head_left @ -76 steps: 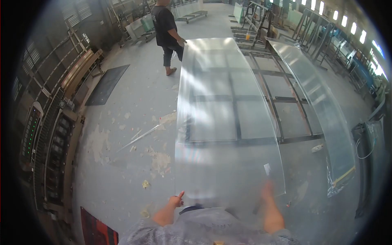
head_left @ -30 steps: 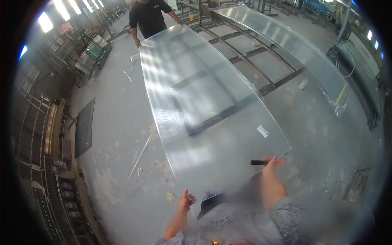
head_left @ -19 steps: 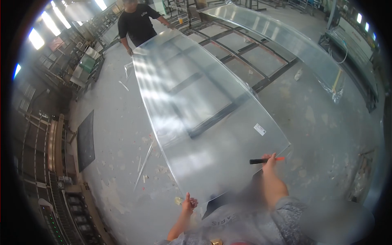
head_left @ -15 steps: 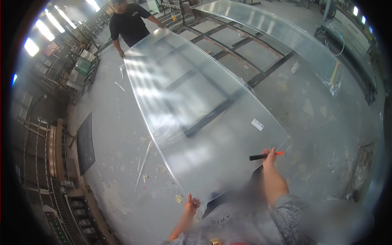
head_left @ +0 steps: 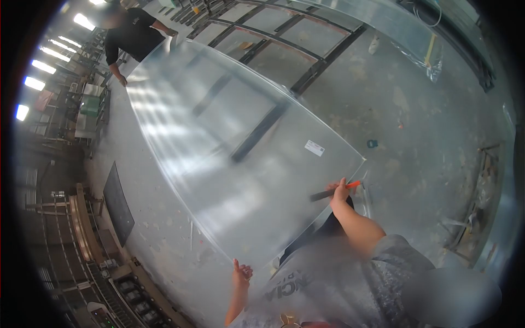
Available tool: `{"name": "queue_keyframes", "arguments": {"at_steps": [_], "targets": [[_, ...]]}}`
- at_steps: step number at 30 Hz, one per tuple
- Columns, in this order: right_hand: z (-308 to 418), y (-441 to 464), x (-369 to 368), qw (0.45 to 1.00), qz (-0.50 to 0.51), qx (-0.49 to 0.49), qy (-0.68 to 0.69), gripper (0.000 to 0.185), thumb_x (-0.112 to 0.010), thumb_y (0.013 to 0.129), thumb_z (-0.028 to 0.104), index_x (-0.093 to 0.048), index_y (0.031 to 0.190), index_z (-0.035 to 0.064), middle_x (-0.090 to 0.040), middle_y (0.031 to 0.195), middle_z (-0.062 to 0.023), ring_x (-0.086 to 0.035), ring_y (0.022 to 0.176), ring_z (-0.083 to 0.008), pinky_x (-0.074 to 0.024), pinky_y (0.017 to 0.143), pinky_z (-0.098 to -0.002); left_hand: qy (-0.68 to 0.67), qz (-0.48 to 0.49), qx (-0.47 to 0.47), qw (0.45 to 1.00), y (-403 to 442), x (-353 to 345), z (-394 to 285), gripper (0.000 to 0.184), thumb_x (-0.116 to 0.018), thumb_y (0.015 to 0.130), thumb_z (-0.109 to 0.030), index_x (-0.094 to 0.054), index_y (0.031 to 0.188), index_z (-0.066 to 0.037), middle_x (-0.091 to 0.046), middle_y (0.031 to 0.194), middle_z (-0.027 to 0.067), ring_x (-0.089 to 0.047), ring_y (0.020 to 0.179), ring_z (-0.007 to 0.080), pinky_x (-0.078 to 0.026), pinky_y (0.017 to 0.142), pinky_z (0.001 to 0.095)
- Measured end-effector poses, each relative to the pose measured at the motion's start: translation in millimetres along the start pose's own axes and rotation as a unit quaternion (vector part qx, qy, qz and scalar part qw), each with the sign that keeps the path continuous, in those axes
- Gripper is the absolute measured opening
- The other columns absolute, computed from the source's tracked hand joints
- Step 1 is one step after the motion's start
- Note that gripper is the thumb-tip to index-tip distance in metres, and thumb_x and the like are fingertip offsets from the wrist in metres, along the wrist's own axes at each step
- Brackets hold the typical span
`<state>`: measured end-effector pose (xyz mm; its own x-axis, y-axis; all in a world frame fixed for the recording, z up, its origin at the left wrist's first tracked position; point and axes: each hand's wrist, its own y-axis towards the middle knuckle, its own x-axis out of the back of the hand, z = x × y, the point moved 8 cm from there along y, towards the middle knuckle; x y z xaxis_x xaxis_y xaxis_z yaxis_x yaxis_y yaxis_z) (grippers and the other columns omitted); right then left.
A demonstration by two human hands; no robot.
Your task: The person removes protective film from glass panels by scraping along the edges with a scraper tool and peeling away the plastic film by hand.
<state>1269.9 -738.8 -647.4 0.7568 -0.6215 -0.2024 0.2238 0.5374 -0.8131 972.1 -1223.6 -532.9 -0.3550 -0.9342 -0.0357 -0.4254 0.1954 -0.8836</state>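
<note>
A large clear sheet (head_left: 257, 186) with a white label (head_left: 314, 147) stretches away from me, raised above the floor. My left hand (head_left: 242, 271) is closed on its near left corner, fingers curled under and thumb up. At the near edge on the right, my right hand (head_left: 340, 192) is closed around the sheet's edge and also holds a slim tool (head_left: 322, 194), dark at one end and orange at the other; its exact kind cannot be made out. A person (head_left: 131, 35) in a dark shirt grips the far end with both hands.
A dark metal frame (head_left: 328, 57) with crossbars lies beyond the sheet. At the upper right, another clear sheet (head_left: 402, 41) lies near a long machine (head_left: 459, 49). A dark panel (head_left: 118, 205) and machinery (head_left: 131, 295) stand on the left. A small green object (head_left: 372, 144) lies on the floor.
The sheet, both my hands and the far person have shifted left in view, and the scene has turned as my head moved. The grips on the sheet are unchanged.
</note>
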Motion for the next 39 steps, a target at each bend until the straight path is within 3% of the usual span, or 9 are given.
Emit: {"name": "queue_keyframes", "arguments": {"at_steps": [3,8,12,20,22,27,32,35,39], "targets": [[3.2,-11.2,-8.3,0.999,0.012,-0.040,-0.013,0.045,-0.050,0.099,0.048,-0.049,0.093,0.0032,-0.060,0.077,-0.0127,-0.063,0.071,-0.0290,-0.0557,0.068,-0.0446,0.016,-0.155,0.008,0.988,-60.7,-15.5,-38.7,0.052,-0.059,0.092,-0.055,-0.057,0.082,-0.005,-0.052,0.065,0.0050,-0.054,0.056,0.0207,-0.043,0.051,0.0303],[25.6,-28.6,-18.3,0.994,0.028,-0.101,0.020,0.044,-0.049,0.099,0.047,-0.049,0.094,0.0034,-0.060,0.079,-0.0135,-0.063,0.076,-0.0302,-0.0545,0.072,-0.0477,0.148,-0.085,-0.114,0.979,-87.4,17.0,-65.9,0.046,-0.058,0.095,-0.048,-0.061,0.092,-0.002,-0.056,0.068,0.0060,-0.056,0.056,0.0219,-0.045,0.049,0.0336],[44.9,-45.6,-23.5,0.983,0.055,-0.176,0.009,0.043,-0.049,0.100,0.046,-0.050,0.098,0.0032,-0.062,0.086,-0.0136,-0.064,0.078,-0.0295,-0.0544,0.072,-0.0467,0.097,-0.308,-0.116,0.939,-228.1,-67.9,-126.2,0.028,-0.062,0.095,-0.033,-0.061,0.091,-0.006,-0.055,0.062,0.0037,-0.056,0.052,0.0190,-0.045,0.045,0.0331],[149.3,-64.2,-1.1,0.939,0.146,-0.254,-0.177,0.045,-0.057,0.096,0.044,-0.054,0.113,0.0028,-0.067,0.094,-0.0123,-0.065,0.072,-0.0275,-0.0559,0.059,-0.0412,0.173,-0.327,-0.320,0.872,-402.6,-191.1,-207.7,0.018,-0.063,0.092,-0.025,-0.058,0.082,-0.010,-0.053,0.057,0.0016,-0.056,0.049,0.0156,-0.044,0.041,0.0276],[216.8,-40.0,15.9,0.971,0.105,-0.137,-0.166,0.037,-0.063,0.093,0.035,-0.058,0.112,0.0031,-0.065,0.079,-0.0093,-0.063,0.061,-0.0213,-0.0535,0.052,-0.0363,0.215,-0.323,-0.322,0.863,-441.7,-248.7,-221.0,0.017,-0.063,0.089,-0.027,-0.059,0.085,-0.011,-0.059,0.062,0.0044,-0.058,0.051,0.0161,-0.044,0.043,0.0270],[349.5,-61.2,-53.5,0.933,0.284,0.046,-0.217,0.022,-0.064,0.092,0.024,-0.060,0.100,0.0044,-0.051,0.063,-0.0024,-0.054,0.052,-0.0122,-0.0505,0.048,-0.0303,0.160,-0.217,-0.417,0.868,-503.4,-329.5,-246.5,0.038,-0.052,0.090,-0.041,-0.062,0.104,-0.006,-0.067,0.071,0.0132,-0.062,0.054,0.0184,-0.046,0.045,0.0280],[401.8,-232.8,-166.8,0.737,0.615,0.072,-0.270,0.021,-0.057,0.097,0.019,-0.063,0.101,-0.0005,-0.055,0.068,-0.0026,-0.056,0.058,-0.0102,-0.0532,0.059,-0.0292,0.249,-0.048,-0.512,0.820,-544.4,-450.4,-264.9,0.066,-0.038,0.093,-0.048,-0.056,0.126,0.007,-0.071,0.083,0.0198,-0.070,0.069,0.0252,-0.058,0.062,0.0357],[423.1,-308.5,-185.8,0.664,0.704,0.040,-0.247,0.026,-0.054,0.097,0.017,-0.064,0.111,-0.0028,-0.068,0.091,-0.0124,-0.067,0.087,-0.0194,-0.0539,0.078,-0.0316,0.293,0.096,-0.537,0.785,-548.1,-496.9,-272.5,0.070,-0.040,0.093,-0.048,-0.051,0.132,0.010,-0.071,0.096,0.0227,-0.071,0.081,0.0299,-0.059,0.069,0.0403],[452.9,-371.1,-186.8,0.582,0.786,0.130,-0.165,0.040,-0.051,0.095,0.022,-0.058,0.125,-0.0039,-0.056,0.127,-0.0215,-0.048,0.128,-0.0288,-0.0391,0.100,-0.0368,0.264,0.169,-0.570,0.759,-535.5,-530.2,-288.5,0.091,-0.044,0.086,-0.062,-0.046,0.133,0.015,-0.070,0.100,0.0245,-0.072,0.079,0.0281,-0.058,0.074,0.0367]]}}
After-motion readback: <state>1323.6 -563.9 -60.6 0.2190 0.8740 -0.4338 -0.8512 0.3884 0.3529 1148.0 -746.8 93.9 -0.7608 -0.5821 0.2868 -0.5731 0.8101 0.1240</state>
